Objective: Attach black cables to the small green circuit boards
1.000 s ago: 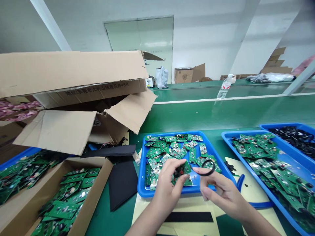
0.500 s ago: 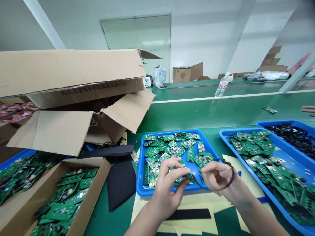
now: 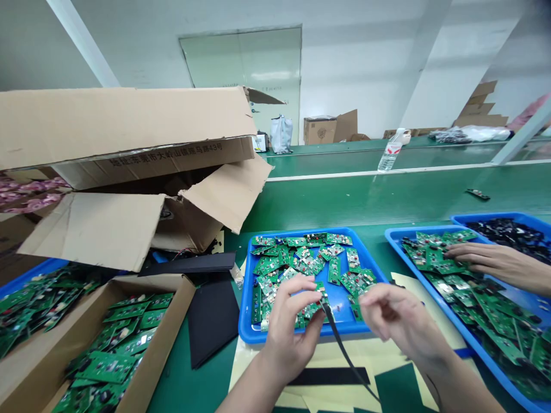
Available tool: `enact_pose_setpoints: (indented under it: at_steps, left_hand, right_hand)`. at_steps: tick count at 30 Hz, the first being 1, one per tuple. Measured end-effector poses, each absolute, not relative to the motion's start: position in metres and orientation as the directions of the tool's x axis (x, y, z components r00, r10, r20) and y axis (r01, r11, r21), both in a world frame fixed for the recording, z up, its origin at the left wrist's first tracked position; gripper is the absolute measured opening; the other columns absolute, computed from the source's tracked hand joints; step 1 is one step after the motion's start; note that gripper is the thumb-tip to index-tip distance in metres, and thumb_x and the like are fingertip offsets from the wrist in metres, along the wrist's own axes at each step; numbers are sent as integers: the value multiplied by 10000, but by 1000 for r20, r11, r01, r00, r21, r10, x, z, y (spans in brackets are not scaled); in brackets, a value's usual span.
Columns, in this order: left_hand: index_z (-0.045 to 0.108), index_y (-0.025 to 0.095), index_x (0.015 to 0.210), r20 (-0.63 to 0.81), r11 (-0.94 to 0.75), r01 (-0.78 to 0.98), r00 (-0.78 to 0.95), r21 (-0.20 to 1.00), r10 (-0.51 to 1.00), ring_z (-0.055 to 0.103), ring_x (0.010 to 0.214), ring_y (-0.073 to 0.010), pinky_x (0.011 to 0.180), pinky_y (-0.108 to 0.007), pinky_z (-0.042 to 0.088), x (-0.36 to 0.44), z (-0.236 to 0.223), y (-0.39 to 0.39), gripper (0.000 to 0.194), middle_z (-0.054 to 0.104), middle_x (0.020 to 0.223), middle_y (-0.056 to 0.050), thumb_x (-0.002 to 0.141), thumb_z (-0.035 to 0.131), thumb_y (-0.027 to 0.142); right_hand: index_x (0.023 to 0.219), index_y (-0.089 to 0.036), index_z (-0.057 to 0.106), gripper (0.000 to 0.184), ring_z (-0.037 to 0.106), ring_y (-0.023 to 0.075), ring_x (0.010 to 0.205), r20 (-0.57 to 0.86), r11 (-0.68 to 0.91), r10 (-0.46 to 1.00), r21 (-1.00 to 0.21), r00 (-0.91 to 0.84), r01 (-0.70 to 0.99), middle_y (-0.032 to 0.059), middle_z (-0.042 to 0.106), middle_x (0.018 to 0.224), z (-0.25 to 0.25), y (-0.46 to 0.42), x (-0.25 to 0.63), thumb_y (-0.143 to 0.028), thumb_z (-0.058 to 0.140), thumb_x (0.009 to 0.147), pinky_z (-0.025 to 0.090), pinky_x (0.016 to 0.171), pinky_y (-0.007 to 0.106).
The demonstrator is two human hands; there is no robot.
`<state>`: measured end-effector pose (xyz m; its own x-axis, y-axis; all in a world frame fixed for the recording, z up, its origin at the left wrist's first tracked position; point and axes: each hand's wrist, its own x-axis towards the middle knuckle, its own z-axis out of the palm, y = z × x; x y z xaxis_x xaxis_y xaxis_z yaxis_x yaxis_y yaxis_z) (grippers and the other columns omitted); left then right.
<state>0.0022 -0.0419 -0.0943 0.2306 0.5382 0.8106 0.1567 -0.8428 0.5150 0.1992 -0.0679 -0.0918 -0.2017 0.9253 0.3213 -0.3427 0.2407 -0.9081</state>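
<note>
My left hand [image 3: 289, 330] is closed on a small green circuit board [image 3: 322, 291], pinched between fingers and thumb above the blue tray of boards [image 3: 246, 321]. From that board a thin black strip [image 3: 340, 344] trails down to the right, its lower end over the yellow paper. My right hand [image 3: 398, 315] hovers to the right of the board, apart from it, with curled fingers slightly smeared by motion. Whatever its fingertips may hold is hidden. A black flat strip [image 3: 329, 376] lies on the yellow paper [image 3: 258, 367] below the tray.
To the right, a co-worker's hand [image 3: 495, 261] reaches over another blue tray [image 3: 394, 235] of boards. Behind it stands a tray of black parts [image 3: 456, 219]. On the left are a cardboard box [image 3: 174, 321] with boards, black sheets [image 3: 213, 321] and a large open carton [image 3: 129, 120].
The black strip, earlier looped about my right hand, now hangs down from the board. My right hand has shifted slightly right. A co-worker's hand has come over the right tray.
</note>
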Motion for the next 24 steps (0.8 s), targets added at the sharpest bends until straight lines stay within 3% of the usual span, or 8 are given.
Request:
enact_pose_setpoints:
  at_steps: [4, 7, 12, 19, 24]
  left_hand:
    - [521, 191, 1071, 826, -872, 227, 284, 435, 486, 575, 1011, -194, 900, -412, 512, 5, -93, -43, 287, 547, 1006, -71, 827, 523, 40]
    - [538, 184, 1057, 832, -882, 261, 309, 392, 461, 566, 1036, -203, 906, -408, 508, 5, -94, -42, 279, 532, 1011, -75, 826, 515, 28]
    - [562, 173, 1042, 833, -888, 283, 329, 362, 444, 558, 1056, -202, 934, -397, 492, 5, -98, -41, 285, 526, 1017, -77, 812, 526, 8]
    - [556, 174, 1042, 833, -888, 317, 344, 332, 434, 607, 975, -190, 918, -412, 509, 7, -99, -40, 280, 578, 970, -80, 801, 550, 31]
    - [544, 182, 1085, 764, -858, 297, 396, 418, 509, 639, 902, -192, 853, -383, 544, 7, -97, -42, 268, 627, 941, -95, 826, 571, 117]
  right_hand:
    - [907, -184, 684, 317, 506, 124, 482, 306, 299, 880, -951, -363, -79, -2, 555, 531, -104, -78, 188, -465, 544, 863, 427, 566, 281]
    - [846, -163, 643, 311, 502, 119, 499, 236, 254, 890, -967, -390, -5, 0, 543, 567, -104, -82, 182, -451, 529, 872, 434, 569, 273]
    - [705, -160, 525, 344, 440, 81, 447, 64, 43, 918, -997, -390, -63, -30, 461, 534, -95, -79, 176, -471, 543, 850, 387, 459, 202]
    - [661, -185, 440, 374, 405, 73, 406, 12, -62, 903, -986, -430, -157, -49, 433, 486, -100, -77, 175, -498, 577, 813, 354, 416, 193]
    - [601, -188, 403, 419, 338, 51, 361, -30, -170, 906, -939, -422, -298, -67, 417, 439, -103, -72, 173, -499, 641, 750, 268, 376, 173]
